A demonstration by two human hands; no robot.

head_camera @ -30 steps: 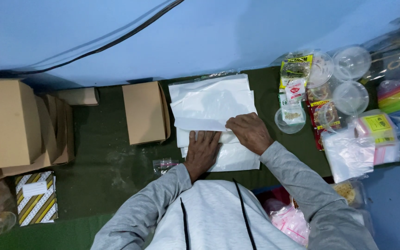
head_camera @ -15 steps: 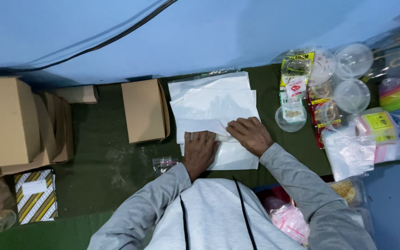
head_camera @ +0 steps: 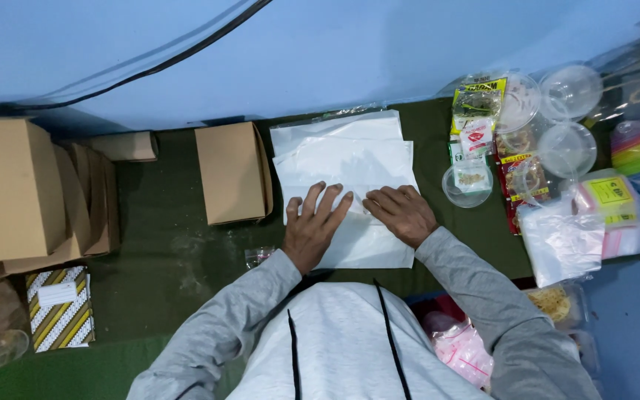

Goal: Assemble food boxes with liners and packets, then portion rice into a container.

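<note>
A stack of white plastic sheets (head_camera: pixel 346 159) lies on the dark green mat (head_camera: pixel 179 252) in front of me. My left hand (head_camera: pixel 314 226) rests flat on the near part of the stack with its fingers spread. My right hand (head_camera: pixel 403 213) presses on the same sheet just to the right, fingers together and bent. Both hands are on top of the plastic; neither grips anything. Grey sleeves cover both arms.
A small brown cardboard box (head_camera: pixel 232 172) stands left of the sheets. Larger boxes (head_camera: pixel 9 189) sit at far left, with a striped packet (head_camera: pixel 59 307) below. Snack packets (head_camera: pixel 475 126), clear round lids (head_camera: pixel 568 148) and plastic bags (head_camera: pixel 561 241) crowd the right.
Both hands have slid a little along the white sheet, the left hand's fingers spreading wider. The folded top layer now lies flatter.
</note>
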